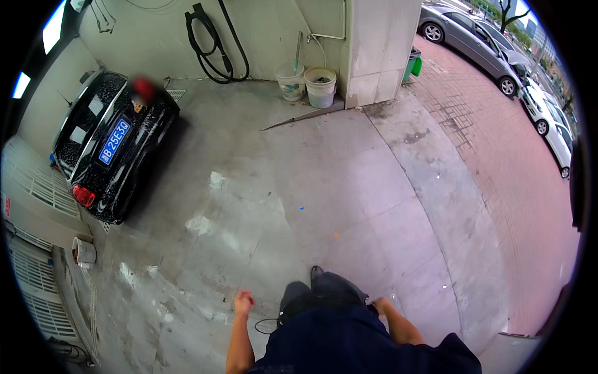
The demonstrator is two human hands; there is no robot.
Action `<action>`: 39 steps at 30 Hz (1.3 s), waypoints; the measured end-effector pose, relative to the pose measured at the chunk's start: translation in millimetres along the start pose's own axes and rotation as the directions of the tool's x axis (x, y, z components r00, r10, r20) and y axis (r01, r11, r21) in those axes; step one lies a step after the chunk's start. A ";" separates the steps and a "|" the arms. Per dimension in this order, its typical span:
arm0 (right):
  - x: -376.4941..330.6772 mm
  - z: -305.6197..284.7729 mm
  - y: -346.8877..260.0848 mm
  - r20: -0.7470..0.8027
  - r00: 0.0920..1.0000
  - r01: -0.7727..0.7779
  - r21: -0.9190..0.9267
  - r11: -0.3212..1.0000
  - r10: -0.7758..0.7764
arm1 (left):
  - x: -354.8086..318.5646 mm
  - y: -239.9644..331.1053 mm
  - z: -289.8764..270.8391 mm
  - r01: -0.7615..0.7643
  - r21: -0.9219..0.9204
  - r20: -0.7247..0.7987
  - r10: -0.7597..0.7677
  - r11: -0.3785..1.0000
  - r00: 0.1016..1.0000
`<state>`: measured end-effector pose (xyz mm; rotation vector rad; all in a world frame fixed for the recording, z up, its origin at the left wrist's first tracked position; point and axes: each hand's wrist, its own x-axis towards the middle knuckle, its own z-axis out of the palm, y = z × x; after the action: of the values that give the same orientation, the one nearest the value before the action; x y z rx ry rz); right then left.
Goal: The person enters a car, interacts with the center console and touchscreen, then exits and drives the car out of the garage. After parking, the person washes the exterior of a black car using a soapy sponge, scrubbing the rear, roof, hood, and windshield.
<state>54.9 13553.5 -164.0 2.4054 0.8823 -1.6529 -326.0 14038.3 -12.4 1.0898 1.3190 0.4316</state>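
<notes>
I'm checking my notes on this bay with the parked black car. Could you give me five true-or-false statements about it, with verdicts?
1. The black car has white flecks on it. True.
2. The left hand touches that car. False: the left hand is well apart from it.
3. The right hand is close to the dark trousers. True.
4. The hose is yellow. False: it is black.
5. A long handle sticks up at a bucket near the wall. True.
</notes>
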 end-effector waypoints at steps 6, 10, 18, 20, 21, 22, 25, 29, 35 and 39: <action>109.0 -471.4 -310.3 -0.465 0.879 0.402 0.613 0.681 -0.100 | 100.4 -4.2 79.6 0.594 0.274 0.109 -0.638 0.756 0.762; 210.3 -687.3 -408.0 -0.613 0.756 0.547 0.398 0.737 -0.230 | 240.1 48.0 145.4 0.689 0.274 0.099 -0.732 0.671 0.674; 401.4 -918.0 -435.6 -0.590 0.804 0.295 0.504 0.811 0.074 | 657.0 339.6 312.5 0.148 0.068 -0.177 -0.134 0.987 0.975; 455.9 -967.0 -423.2 -0.527 0.839 0.246 0.587 0.771 0.133 | 745.7 424.2 380.0 -0.174 0.247 -0.086 0.200 0.953 0.976; 486.3 -993.4 -412.0 -0.556 0.825 0.274 0.551 0.788 0.102 | 773.7 472.5 421.3 -0.200 0.362 -0.080 0.244 0.910 0.966; 518.8 -1030.4 -407.1 -0.637 0.768 0.322 0.470 0.822 0.063 | 807.7 518.0 466.7 -0.228 0.466 -0.066 0.290 0.855 0.955; 613.1 -1153.6 -376.5 -0.795 0.602 0.390 0.217 0.895 -0.070 | 885.3 628.3 625.8 -0.326 0.585 0.074 0.352 0.742 0.933; 784.8 -1338.9 -372.3 -0.763 0.590 0.354 -0.050 0.934 -0.265 | 978.7 642.8 822.5 -0.431 0.497 0.187 0.392 0.753 0.901; 1058.9 -1495.8 -297.8 -0.376 0.861 0.073 -0.573 0.816 -0.342 | 1185.8 597.9 1137.6 -0.457 0.513 0.269 0.369 0.727 0.890; 1145.3 -1513.9 -289.6 -0.165 0.897 0.245 -0.587 0.771 -0.411 | 1302.7 522.6 1236.7 -0.151 0.854 0.056 0.199 0.498 0.978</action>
<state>1442.2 14842.3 -483.1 2.1643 1.6554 -0.9143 1307.9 14836.0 -452.6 2.0833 1.4988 -0.1167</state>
